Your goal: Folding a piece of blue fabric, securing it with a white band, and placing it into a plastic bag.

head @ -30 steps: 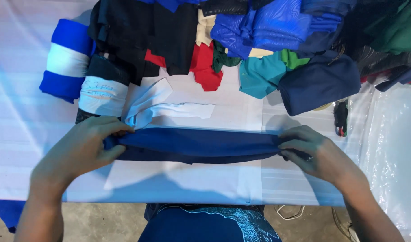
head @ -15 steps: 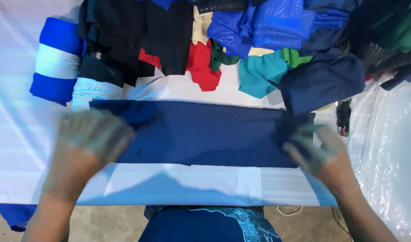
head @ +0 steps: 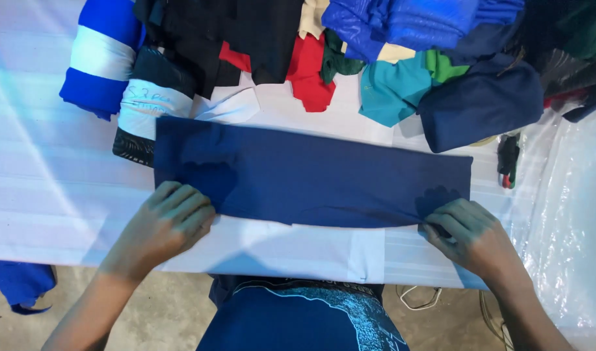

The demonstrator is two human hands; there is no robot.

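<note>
A navy blue cloth, folded into a long flat band, lies across the white table. My left hand rests palm down at the band's near left corner, fingers spread and touching its edge. My right hand pinches the near right corner of the cloth between fingers and thumb. A white piece peeks out from under the band's far left edge.
A heap of clothes lines the table's far side: a blue and white striped roll, black garments, a red piece, a teal piece, blue fabric, a navy bundle. Clear plastic sheeting lies at right.
The cloth was a narrow bunched strip held between both hands; it has been opened and laid flat into a wide band. Both hands moved back to its near corners.
</note>
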